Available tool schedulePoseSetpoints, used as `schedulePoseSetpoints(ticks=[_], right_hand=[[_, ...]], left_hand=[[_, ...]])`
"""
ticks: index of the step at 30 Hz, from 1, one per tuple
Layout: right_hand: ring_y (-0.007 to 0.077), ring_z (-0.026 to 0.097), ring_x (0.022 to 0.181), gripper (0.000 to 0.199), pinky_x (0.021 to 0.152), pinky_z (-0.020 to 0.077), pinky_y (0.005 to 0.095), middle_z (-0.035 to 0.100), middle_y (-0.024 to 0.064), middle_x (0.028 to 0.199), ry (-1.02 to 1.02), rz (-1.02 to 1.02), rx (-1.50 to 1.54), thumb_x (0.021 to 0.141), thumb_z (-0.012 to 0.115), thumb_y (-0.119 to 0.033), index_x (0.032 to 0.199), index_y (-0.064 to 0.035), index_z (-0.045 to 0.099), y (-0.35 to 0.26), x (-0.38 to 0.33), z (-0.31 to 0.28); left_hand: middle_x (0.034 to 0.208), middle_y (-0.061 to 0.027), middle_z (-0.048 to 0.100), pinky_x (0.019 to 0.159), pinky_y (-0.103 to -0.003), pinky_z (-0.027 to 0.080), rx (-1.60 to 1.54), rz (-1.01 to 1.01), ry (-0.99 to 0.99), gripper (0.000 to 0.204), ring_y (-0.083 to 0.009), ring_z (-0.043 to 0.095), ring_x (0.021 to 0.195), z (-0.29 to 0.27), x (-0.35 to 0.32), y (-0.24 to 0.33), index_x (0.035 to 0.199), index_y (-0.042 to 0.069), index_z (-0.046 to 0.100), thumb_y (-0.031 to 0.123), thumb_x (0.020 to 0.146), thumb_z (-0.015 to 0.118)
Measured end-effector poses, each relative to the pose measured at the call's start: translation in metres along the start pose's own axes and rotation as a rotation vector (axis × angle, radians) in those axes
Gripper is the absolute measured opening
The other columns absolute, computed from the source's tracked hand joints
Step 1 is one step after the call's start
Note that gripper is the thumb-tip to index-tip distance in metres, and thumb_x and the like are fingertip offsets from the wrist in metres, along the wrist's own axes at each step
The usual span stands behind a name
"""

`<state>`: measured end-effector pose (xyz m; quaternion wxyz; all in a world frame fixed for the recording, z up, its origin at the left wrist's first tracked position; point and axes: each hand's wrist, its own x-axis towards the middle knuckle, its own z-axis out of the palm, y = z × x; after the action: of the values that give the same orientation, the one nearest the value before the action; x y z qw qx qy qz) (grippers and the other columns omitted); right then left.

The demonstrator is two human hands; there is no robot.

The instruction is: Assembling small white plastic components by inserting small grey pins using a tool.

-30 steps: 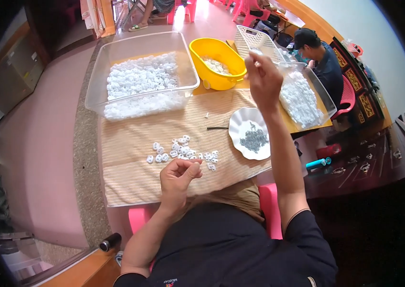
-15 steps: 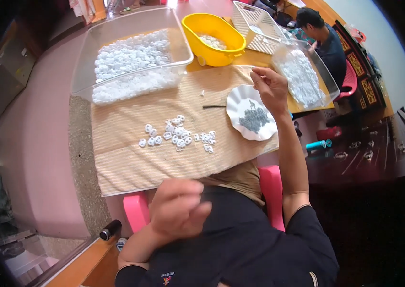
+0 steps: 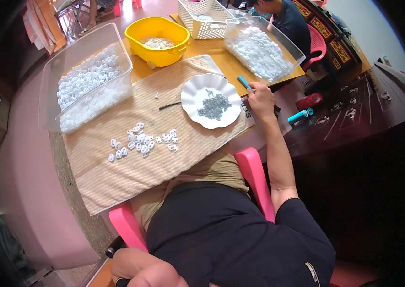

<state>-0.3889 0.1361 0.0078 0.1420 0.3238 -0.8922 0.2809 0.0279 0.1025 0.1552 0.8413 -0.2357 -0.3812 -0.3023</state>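
Observation:
My right hand (image 3: 262,99) is closed round a slim teal stick (image 3: 244,82) at the table's right edge; its exact kind is unclear. Left of that hand stands a white scalloped plate (image 3: 189,97) with a heap of small grey pieces (image 3: 214,106). A thin black rod (image 3: 169,105) touches or nearly touches the plate's left rim, and a tiny white peg (image 3: 156,95) is a little farther off. Several white oval pieces with holes (image 3: 140,139) lie loose on the striped cloth (image 3: 116,184). Only my left arm shows at the lower edge; its fingers are out of the picture.
A clear bin of white pieces (image 3: 127,79) stands far left. Beside it are a yellow tub (image 3: 138,52), a white lattice basket (image 3: 212,30) and another clear bin (image 3: 299,60). A person (image 3: 292,24) sits beyond. Pink chair arms (image 3: 255,179) flank me.
My right hand has moved from above the plate to the table's right edge and now grips the teal stick. My left hand has dropped out of the picture. The view has swung right.

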Motion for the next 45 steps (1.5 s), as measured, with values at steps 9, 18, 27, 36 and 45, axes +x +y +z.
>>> schedulePoseSetpoints(ticks=[9, 18, 27, 36, 45], right_hand=[[0.0364, 0.061, 0.097, 0.021, 0.084, 0.0474, 0.0455, 0.065, 0.0176, 0.096, -0.077, -0.106, -0.157, 0.079, 0.066, -0.016, 0.096, -0.003, 0.067, 0.025, 0.014, 0.018], [0.0337, 0.065, 0.096, 0.022, 0.078, 0.0531, 0.045, 0.067, 0.0169, 0.099, -0.145, -0.088, -0.319, 0.085, 0.051, -0.01, 0.105, -0.0055, 0.06, 0.005, 0.007, 0.007], [0.0366, 0.066, 0.093, 0.024, 0.079, 0.052, 0.0497, 0.067, 0.0183, 0.097, -0.238, 0.022, -0.402, 0.085, 0.051, -0.014, 0.105, -0.0057, 0.061, 0.012, 0.006, 0.005], [0.0109, 0.062, 0.081, 0.027, 0.074, 0.0503, 0.0238, 0.064, 0.0055, 0.089, -0.514, -0.021, 0.953, 0.087, 0.063, -0.002, 0.112, 0.0045, 0.058, -0.107, -0.053, -0.073], [0.0101, 0.061, 0.084, 0.024, 0.074, 0.0504, 0.0259, 0.067, 0.0062, 0.093, -0.853, -0.158, 1.104, 0.081, 0.068, -0.002, 0.104, 0.0002, 0.065, -0.149, -0.111, -0.07]], left_hand=[[0.111, 0.0052, 0.065, 0.077, -0.026, 0.047, 0.318, 0.185, 0.026, 0.024, -0.0086, 0.058, 0.098, 0.011, -0.004, 0.002, 0.116, 0.015, 0.065, 0.014, 0.096, 0.053], [0.117, 0.0041, 0.063, 0.076, -0.025, 0.047, 0.27, 0.066, -0.091, 0.027, -0.0111, 0.053, 0.11, 0.004, -0.005, 0.019, 0.12, 0.016, 0.064, 0.015, 0.095, 0.055], [0.095, 0.005, 0.057, 0.071, -0.029, 0.049, 0.05, -0.19, -0.054, 0.013, -0.0127, 0.054, 0.094, 0.013, -0.016, 0.005, 0.104, 0.014, 0.062, 0.012, 0.092, 0.056], [0.104, -0.0093, 0.057, 0.068, -0.023, 0.05, 0.374, -1.543, -0.234, 0.041, -0.0111, 0.058, 0.081, -0.025, -0.086, -0.055, 0.122, 0.001, 0.05, -0.003, 0.085, 0.067], [0.098, -0.0037, 0.064, 0.074, -0.021, 0.048, 0.26, -1.535, -0.073, 0.012, -0.0074, 0.059, 0.082, -0.048, -0.104, -0.058, 0.101, 0.001, 0.063, 0.005, 0.09, 0.066]])
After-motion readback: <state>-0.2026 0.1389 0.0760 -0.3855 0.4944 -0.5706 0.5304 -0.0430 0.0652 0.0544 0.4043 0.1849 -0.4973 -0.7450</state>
